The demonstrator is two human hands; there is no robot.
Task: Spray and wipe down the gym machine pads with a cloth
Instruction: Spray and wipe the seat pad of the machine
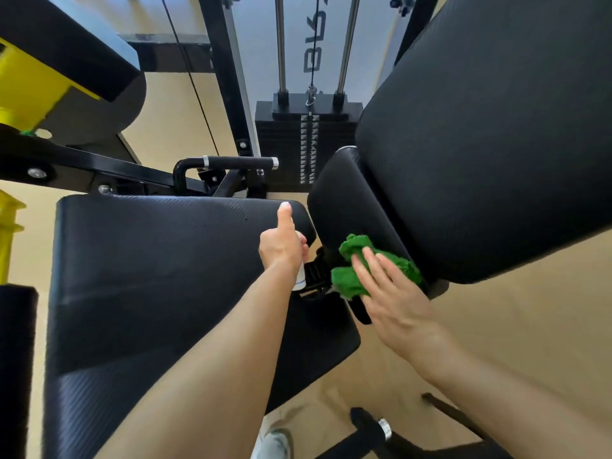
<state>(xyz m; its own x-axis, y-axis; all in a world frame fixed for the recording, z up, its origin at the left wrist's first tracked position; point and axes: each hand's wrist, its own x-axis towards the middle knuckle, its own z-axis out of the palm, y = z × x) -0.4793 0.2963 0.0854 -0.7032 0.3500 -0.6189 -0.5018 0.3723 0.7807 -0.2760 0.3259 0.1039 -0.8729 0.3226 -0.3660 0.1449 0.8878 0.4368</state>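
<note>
Gym machine, seen from above. Seat pad [159, 276]: black, textured, broad, occupying the lower left. Small lower back pad [344, 207]: black, tilted, just right of the seat pad's far corner. Large back pad [496, 137]: black, upper right, overlapping the small one. Green cloth [357, 260]: crumpled, pressed against the lower edge of the small pad. Right hand [394, 299]: flat, fingers spread, laid open on the cloth. Left hand [284, 243]: closed around a white spray bottle [300, 279], thumb raised, held above the seat pad's right edge; only the bottle's lower part shows. The hands are near each other, not touching. Weight stack [284, 144] and black handle bar [238, 162]: beyond the pads. Floor [496, 342]: tan.
</note>
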